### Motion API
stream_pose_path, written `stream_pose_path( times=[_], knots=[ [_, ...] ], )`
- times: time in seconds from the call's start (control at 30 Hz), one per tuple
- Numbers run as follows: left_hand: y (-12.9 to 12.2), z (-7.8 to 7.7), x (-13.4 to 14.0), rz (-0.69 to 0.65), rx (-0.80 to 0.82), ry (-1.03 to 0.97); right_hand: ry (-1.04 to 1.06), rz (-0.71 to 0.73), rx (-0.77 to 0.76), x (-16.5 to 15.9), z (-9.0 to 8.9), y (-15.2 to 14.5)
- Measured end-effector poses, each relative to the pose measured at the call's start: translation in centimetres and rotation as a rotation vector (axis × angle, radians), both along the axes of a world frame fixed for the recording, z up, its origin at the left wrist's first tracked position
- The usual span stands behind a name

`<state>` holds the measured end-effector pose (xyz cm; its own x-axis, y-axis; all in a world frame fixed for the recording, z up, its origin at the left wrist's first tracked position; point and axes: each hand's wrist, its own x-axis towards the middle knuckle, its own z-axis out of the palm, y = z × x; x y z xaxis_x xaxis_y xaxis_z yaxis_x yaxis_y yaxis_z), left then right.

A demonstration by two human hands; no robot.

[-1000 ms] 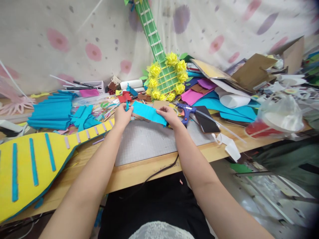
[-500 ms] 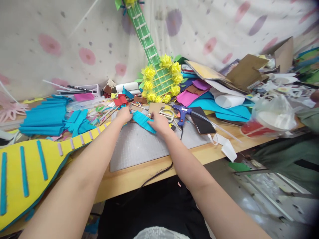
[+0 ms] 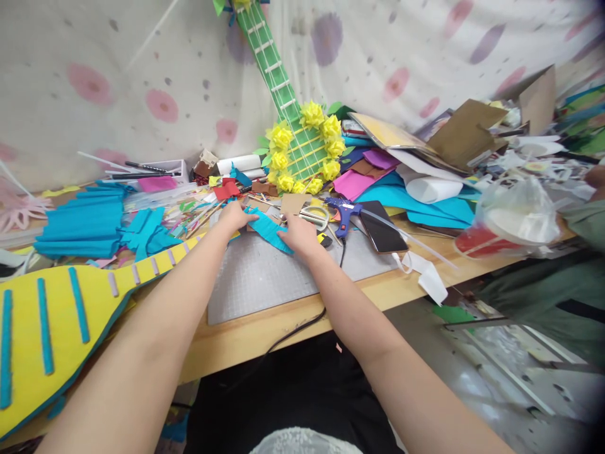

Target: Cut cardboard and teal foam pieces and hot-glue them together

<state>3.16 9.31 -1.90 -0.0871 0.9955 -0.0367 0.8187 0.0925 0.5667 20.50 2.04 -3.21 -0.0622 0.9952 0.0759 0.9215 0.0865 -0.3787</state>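
Observation:
A strip of blue crepe paper (image 3: 268, 232) stretches at a slant between my two hands, over the grey cutting mat (image 3: 255, 290). My left hand (image 3: 235, 218) has its thumb on the upper left end, its fingers curled mostly out of sight behind. At the lower right end, my right hand (image 3: 300, 236) pinches the paper's edge between thumb and fingers. Just beyond the right hand lie scissors (image 3: 319, 217) with pale handles and a blue glue gun (image 3: 346, 213). A piece of brown cardboard (image 3: 293, 203) sits behind the strip.
A yellow guitar-shaped cutout (image 3: 57, 315) with blue strips lies at left. Folded blue paper (image 3: 78, 221) is behind it. A green paper guitar (image 3: 302, 148) with yellow flowers leans at the back. A phone (image 3: 382, 227) and a bagged cup (image 3: 505, 221) stand right, near another person's sleeve (image 3: 586, 221).
My left thumb now reaches out farther along the strip's upper end. My right hand keeps its hold almost unmoved. The whole view has shifted very slightly.

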Motion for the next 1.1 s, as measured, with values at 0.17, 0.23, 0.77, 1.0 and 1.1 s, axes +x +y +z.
stream_pose_path(
  times=[0.17,0.23,0.77,1.0,1.1],
  knots=[
    [-0.2,0.1,-0.4,-0.047,0.057,0.029,0.055,-0.018,-0.023,0.3,0.0,0.1],
    [-0.3,-0.1,-0.5,-0.057,0.072,-0.151,0.068,-0.031,-0.015,0.5,0.0,0.1],
    [-7.6,-0.4,-0.2,-0.092,0.106,-0.834,0.634,0.300,0.244,-0.5,-0.9,0.3],
    [-7.6,-1.8,0.1,0.140,0.226,-1.193,0.732,0.417,-0.026,-1.4,-1.7,0.4],
    [-7.5,-1.8,-0.1,0.136,0.311,-1.099,0.903,0.379,-0.015,-2.0,-1.8,0.3]
  ],
)
